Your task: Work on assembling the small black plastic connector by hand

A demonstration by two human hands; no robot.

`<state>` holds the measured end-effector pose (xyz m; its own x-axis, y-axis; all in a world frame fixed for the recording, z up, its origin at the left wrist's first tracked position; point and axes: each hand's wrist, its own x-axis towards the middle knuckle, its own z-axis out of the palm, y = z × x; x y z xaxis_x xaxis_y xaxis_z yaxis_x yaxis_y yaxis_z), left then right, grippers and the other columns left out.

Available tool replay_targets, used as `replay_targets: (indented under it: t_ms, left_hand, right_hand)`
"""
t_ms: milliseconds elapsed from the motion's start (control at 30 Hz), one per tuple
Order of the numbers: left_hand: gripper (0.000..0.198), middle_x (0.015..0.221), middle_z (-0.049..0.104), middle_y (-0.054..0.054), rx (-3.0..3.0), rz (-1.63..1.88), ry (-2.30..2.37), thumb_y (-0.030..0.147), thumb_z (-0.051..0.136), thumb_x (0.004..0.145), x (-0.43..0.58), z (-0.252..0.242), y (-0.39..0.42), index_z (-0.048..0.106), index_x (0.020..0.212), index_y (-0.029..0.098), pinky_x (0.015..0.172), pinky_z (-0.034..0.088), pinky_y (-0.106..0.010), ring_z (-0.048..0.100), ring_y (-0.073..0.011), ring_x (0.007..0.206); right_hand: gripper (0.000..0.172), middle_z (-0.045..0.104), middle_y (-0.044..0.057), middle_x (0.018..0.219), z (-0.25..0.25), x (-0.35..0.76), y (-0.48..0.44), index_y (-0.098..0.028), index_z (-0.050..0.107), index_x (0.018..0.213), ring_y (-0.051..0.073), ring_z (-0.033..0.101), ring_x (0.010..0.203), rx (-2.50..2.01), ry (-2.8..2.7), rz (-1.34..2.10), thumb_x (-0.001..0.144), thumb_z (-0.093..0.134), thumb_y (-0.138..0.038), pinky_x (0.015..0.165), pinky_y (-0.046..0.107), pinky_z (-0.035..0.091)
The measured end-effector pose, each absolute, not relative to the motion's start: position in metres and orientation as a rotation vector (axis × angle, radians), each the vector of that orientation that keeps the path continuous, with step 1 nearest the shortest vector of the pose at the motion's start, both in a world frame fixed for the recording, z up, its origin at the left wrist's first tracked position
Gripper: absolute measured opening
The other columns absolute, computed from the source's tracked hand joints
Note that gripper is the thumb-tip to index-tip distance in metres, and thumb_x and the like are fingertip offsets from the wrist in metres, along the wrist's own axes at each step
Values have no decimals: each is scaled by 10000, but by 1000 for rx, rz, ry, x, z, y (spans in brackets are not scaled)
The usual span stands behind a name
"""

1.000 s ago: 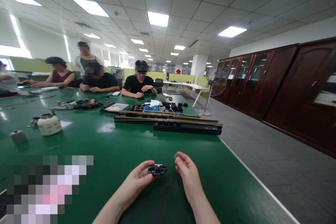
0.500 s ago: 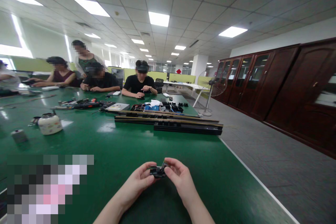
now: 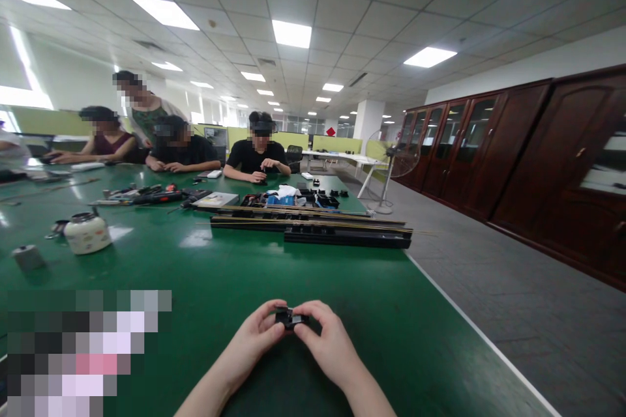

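Note:
Low over the near part of the green table [image 3: 235, 287], a small black plastic part [image 3: 289, 318] is held between my two hands. My left hand [image 3: 257, 333] pinches its left end between thumb and fingers. The right end is gripped by my right hand [image 3: 325, 332], thumb in front and fingers behind. A small greyish piece shows on the black part near my right fingers; its exact kind is too small to make out.
Long black rails [image 3: 347, 237] with thin brass-coloured rods lie across the table ahead. A cream jar [image 3: 88, 233] and a grey cylinder [image 3: 28, 257] stand at left. Farther back are tools [image 3: 156, 195] and small black parts [image 3: 325, 199]. Several people sit or stand beyond.
My right hand has lowered slightly and turned, with its fingers now flatter along the black part. The greyish piece that stuck up before now lies lower. My left hand keeps its grip.

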<state>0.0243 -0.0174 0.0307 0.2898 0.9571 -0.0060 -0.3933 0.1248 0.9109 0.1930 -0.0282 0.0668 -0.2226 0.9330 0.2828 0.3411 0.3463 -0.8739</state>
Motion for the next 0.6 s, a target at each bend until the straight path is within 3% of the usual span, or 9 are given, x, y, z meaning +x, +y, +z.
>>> replay_targets:
  t_ms: [267,600]
  left_hand:
    - [429,981,683,-59,1010,1095,713,310,737,648,22,26,-14,543,1019,213,937,382,-333,595,-212,997]
    - [444,942,685,-58,1073,1069,765,358,722,651,24,23,-15,532,1022,205,889,412,-351,622,-211,913]
  right_hand:
    - [158,635,36,935,68,192,-28,-216,647,873,201,572,929,-1105,-1700,905,744,558,-234,868,330,423]
    - [196,604,45,1091,56,196,-22,-228,666,891,209,537,1059,-1229,-1799,924,704,606,-230,970,349,366]
